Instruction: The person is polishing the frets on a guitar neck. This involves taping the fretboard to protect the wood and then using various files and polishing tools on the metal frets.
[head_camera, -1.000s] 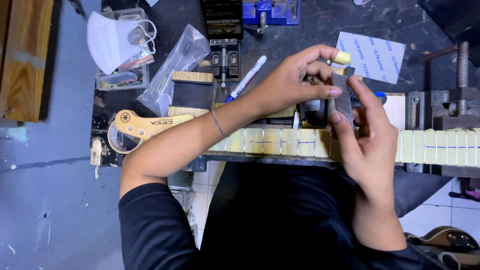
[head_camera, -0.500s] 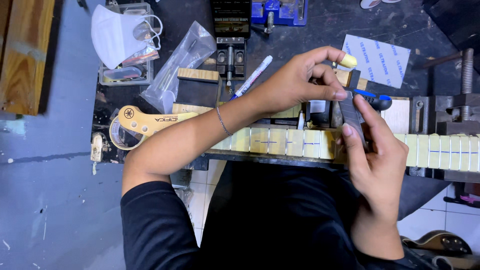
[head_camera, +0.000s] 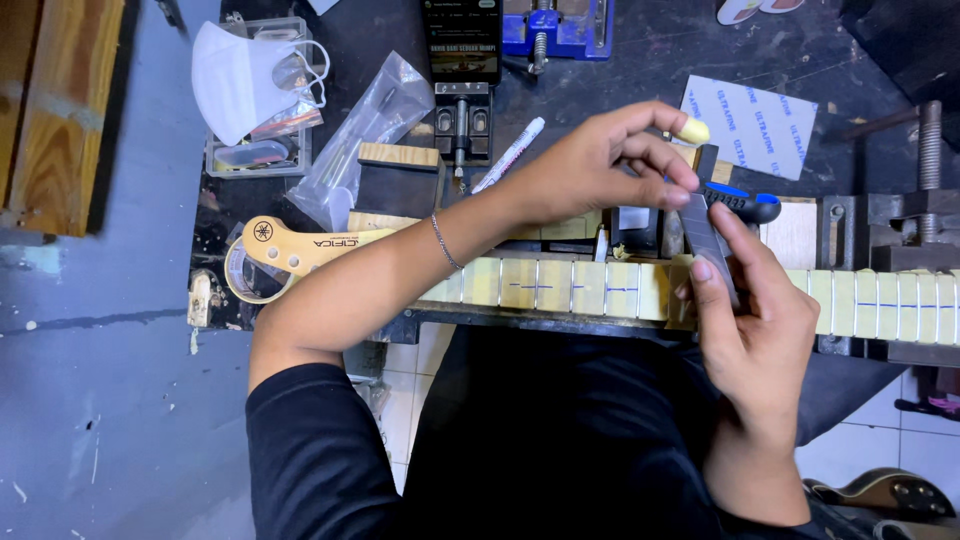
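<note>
A guitar neck (head_camera: 560, 285) lies across the bench, its fretboard covered in pale tape strips between the frets. The light wooden headstock (head_camera: 290, 245) points left. A dark flat file (head_camera: 708, 225) stands across the fretboard near the middle. My left hand (head_camera: 600, 170) reaches over from the left and pinches the file's upper end; its index fingertip wears a yellow cap. My right hand (head_camera: 765, 320) comes from below and holds the file's lower end with fingers and thumb.
On the dark bench lie a white face mask (head_camera: 245, 80) on a clear box, a plastic bag (head_camera: 365, 135), a phone (head_camera: 463, 40), a white marker (head_camera: 510, 153), a blue vise (head_camera: 560, 25), a grey sheet (head_camera: 750, 125) and a metal clamp (head_camera: 925, 200). Wooden planks (head_camera: 55, 110) lie at left.
Both hands and the file have shifted slightly to the right along the neck. The grip on the file is the same.
</note>
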